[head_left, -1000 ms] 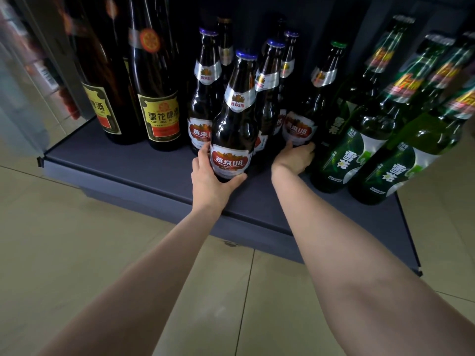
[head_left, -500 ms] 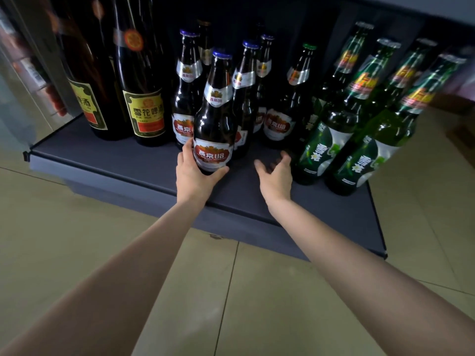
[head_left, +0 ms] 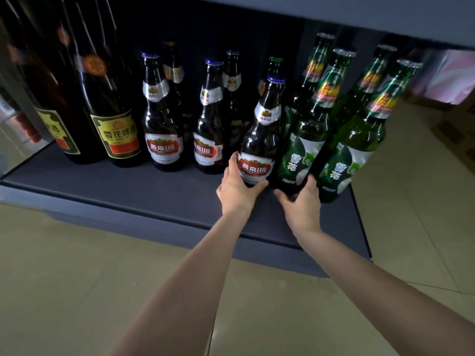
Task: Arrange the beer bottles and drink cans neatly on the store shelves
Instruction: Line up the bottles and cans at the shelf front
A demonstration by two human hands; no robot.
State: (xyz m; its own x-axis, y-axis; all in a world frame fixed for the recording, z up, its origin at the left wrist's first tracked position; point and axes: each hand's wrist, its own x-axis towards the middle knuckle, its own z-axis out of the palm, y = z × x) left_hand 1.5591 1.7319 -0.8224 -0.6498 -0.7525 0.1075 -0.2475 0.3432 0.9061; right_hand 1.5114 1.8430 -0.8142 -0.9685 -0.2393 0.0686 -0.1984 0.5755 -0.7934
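On the dark bottom shelf stands a row of beer bottles. My left hand grips the base of a brown U8 bottle with a blue cap, which stands close beside the green bottles. My right hand holds the base of the front green bottle, thumb on its left side and fingers on its right. Two more brown U8 bottles stand in front to the left, with others behind them. Another green bottle stands at the right.
Two tall dark bottles with yellow labels stand at the shelf's left end. A shelf board overhangs the bottle tops. Beige floor tiles lie in front of the shelf, and cardboard boxes sit on the floor to the right.
My left hand has carried the brown U8 bottle to the right, up against the green bottles. My right hand has moved from the bare shelf onto the base of the front green bottle.
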